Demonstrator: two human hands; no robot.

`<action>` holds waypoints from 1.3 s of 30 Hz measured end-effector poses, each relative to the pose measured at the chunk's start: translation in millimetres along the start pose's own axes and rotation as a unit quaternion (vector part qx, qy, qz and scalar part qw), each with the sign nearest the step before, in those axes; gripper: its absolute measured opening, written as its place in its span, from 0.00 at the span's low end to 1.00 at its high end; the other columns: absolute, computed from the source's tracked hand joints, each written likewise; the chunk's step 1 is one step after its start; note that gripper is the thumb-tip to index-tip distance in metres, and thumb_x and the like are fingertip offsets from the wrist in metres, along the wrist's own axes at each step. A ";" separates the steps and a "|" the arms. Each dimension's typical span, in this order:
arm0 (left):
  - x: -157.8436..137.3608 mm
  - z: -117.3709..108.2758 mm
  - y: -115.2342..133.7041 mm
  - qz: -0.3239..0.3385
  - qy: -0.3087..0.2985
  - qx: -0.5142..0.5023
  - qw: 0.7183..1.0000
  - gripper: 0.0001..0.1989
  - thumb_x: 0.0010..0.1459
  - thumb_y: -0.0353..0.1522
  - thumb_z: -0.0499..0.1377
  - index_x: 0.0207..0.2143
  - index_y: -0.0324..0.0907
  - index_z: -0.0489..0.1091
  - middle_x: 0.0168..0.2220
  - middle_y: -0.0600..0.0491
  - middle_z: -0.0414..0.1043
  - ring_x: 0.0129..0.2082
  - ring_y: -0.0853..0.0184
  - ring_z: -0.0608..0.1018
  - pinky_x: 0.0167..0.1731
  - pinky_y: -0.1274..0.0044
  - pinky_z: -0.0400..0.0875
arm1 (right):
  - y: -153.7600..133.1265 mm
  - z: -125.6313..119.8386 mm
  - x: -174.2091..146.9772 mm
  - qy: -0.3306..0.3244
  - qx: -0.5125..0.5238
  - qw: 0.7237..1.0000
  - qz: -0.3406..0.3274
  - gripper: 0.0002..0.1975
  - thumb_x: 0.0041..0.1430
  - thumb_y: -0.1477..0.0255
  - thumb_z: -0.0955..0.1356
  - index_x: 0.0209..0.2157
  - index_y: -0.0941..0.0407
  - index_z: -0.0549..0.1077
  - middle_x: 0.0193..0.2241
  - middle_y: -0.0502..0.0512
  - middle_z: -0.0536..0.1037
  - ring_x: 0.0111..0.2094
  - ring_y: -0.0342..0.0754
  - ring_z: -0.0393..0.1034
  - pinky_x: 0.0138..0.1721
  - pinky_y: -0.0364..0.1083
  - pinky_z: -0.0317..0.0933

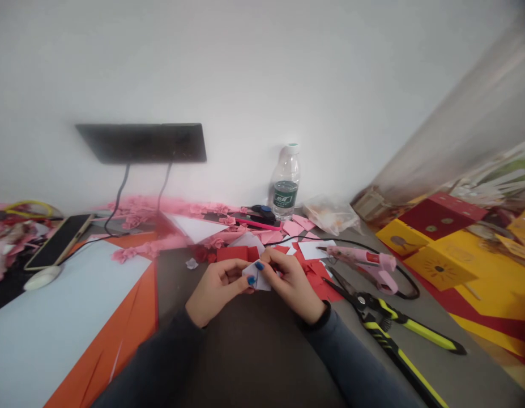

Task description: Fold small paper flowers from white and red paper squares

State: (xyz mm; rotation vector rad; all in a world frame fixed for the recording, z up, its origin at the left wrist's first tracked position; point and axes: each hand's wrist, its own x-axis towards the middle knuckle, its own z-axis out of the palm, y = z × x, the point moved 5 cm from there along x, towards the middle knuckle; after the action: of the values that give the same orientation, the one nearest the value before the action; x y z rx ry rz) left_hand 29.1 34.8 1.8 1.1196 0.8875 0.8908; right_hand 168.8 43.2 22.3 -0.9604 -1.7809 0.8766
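Note:
A small folded piece of white paper [263, 281] is pinched between both hands above the grey table. My left hand [220, 287] grips its left side, thumb on top. My right hand [293, 280] presses its upper right part with the thumb and fingers closed. The fingers hide part of the paper's folds. Just behind the hands lie red paper pieces [232, 253], and more red paper [324, 283] lies to the right beside a white sheet [317, 250]. A small crumpled white paper piece [191, 263] rests left of my left hand.
On the right are yellow-handled cutters [383, 317], a pink glue gun [364, 258] with its cord, and yellow and red paper boxes [440, 266]. A water bottle [286, 184] stands by the wall. Leftward lie large white sheets [67, 317], orange paper [137, 306], a phone [60, 241] and pink paper flowers [137, 249].

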 end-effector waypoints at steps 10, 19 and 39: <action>1.5 -3.2 -7.3 -0.029 0.053 -0.005 0.998 0.18 0.48 0.41 0.68 0.36 0.37 0.75 0.32 0.48 0.80 0.32 0.62 0.83 0.31 0.77 0.77 | -7.5 -0.5 -3.0 0.111 -0.097 0.989 -0.027 0.08 0.59 0.74 0.68 0.40 0.55 0.76 0.26 0.50 0.67 0.25 0.44 0.60 0.27 0.43 0.58; 2.9 -2.7 -3.9 -0.007 0.061 -0.024 0.998 0.20 0.49 0.40 0.67 0.41 0.37 0.77 0.38 0.46 0.80 0.35 0.62 0.81 0.35 0.74 0.78 | -0.4 1.6 -0.8 0.089 -0.037 0.995 -0.002 0.09 0.61 0.76 0.66 0.41 0.54 0.76 0.34 0.55 0.71 0.32 0.47 0.68 0.33 0.45 0.65; 2.8 -2.6 -10.5 -0.014 0.091 -0.003 0.996 0.18 0.45 0.37 0.69 0.37 0.35 0.78 0.33 0.49 0.80 0.33 0.65 0.78 0.35 0.76 0.76 | -7.6 0.4 -7.9 0.100 -0.227 0.960 -0.131 0.07 0.60 0.81 0.66 0.37 0.55 0.73 0.35 0.57 0.77 0.38 0.51 0.72 0.39 0.48 0.68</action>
State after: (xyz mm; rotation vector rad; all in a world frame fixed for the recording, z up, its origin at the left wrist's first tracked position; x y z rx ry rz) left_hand 29.2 36.3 -9.2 1.0298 1.0474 0.9835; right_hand 168.9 32.7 25.8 -1.0237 -1.9115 0.1947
